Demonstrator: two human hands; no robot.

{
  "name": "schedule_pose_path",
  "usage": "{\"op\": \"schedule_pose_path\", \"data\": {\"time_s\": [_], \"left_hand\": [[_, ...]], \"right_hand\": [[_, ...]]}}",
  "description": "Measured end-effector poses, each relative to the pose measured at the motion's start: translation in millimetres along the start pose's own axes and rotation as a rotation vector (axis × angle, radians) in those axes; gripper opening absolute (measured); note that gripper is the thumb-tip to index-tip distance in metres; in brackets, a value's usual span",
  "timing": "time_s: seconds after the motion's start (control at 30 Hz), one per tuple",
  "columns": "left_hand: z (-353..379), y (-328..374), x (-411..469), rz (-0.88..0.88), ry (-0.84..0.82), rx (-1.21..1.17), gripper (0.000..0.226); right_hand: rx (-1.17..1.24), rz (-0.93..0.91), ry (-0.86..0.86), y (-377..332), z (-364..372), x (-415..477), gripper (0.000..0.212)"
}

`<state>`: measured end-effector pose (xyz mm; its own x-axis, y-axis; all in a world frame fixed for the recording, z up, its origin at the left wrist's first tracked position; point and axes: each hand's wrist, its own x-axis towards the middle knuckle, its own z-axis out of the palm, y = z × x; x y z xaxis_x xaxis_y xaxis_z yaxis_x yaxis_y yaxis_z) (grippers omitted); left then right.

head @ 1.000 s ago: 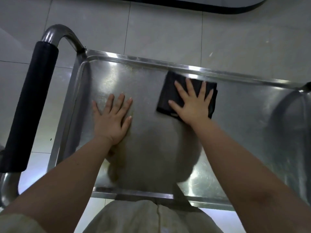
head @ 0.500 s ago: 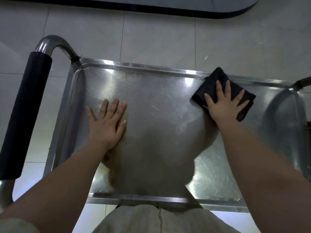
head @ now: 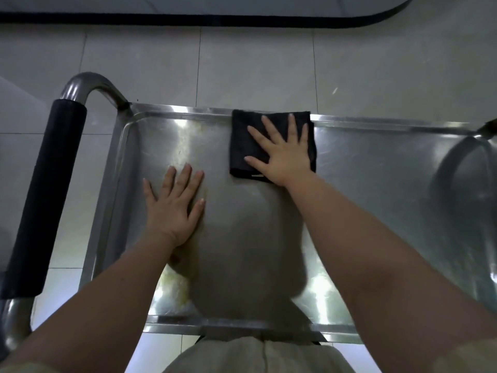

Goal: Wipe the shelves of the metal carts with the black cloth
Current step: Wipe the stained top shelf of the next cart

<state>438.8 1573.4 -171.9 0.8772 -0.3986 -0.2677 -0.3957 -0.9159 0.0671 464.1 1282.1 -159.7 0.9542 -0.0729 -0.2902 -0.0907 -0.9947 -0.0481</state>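
Both grips: a person's two bare hands lie flat on the top shelf (head: 376,170) of a metal cart, seen from above.
Right grip (head: 285,154): fingers spread wide, palm down on the black cloth, pinching nothing. The flat press looks meant to load the whole pad against the steel rather than bunch it.
Black cloth (head: 242,135): folded to a square, it lies at the shelf's far side with its far edge up against the raised rim (head: 376,125), probably so the wipe reaches the crease there.
Left grip (head: 172,208): open, fingers close together, pressed on bare metal towards the left end, well apart from the cloth. It reads as a brace, steadying the cart and the person's forward lean.
Handle (head: 45,197): a black-sleeved bar at the cart's left end, with no hand on it.
Shelf surface: scuffed steel with yellowish marks along the left part and near edge; by that look, wiping is unfinished.
Floor (head: 255,68): pale tiles around and beyond the cart.
Lower shelves: hidden beneath the top one, so their condition cannot be told.
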Motion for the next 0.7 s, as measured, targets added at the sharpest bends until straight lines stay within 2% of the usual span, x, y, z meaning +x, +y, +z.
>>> {"op": "schedule_pose_path", "data": {"time_s": [0.13,0.27,0.37,0.47,0.6,0.7], "left_hand": [[-1.9,3.4,1.3,-0.004,0.001,0.008,0.063],[0.2,3.3,3.0,-0.003,0.003,0.004,0.063],[1.0,2.0,3.3,0.0,0.009,0.0,0.063],[1.0,1.5,3.0,0.001,0.01,-0.008,0.064],[2.1,1.4,0.7,0.009,0.01,-0.02,0.064],[3.0,1.3,-3.0,0.007,0.008,-0.011,0.064]], "right_hand": [[0.043,0.252,0.019,82.2,5.3,-31.6,0.074],[0.072,0.344,-0.035,66.9,8.0,-41.7,0.076],[0.073,0.242,-0.037,18.8,19.0,-68.8,0.076],[0.097,0.131,-0.011,-15.0,42.4,-136.3,0.076],[0.094,-0.015,0.004,-41.5,77.1,-244.1,0.074],[0.088,-0.096,0.002,-50.7,79.0,-262.0,0.073]]}}
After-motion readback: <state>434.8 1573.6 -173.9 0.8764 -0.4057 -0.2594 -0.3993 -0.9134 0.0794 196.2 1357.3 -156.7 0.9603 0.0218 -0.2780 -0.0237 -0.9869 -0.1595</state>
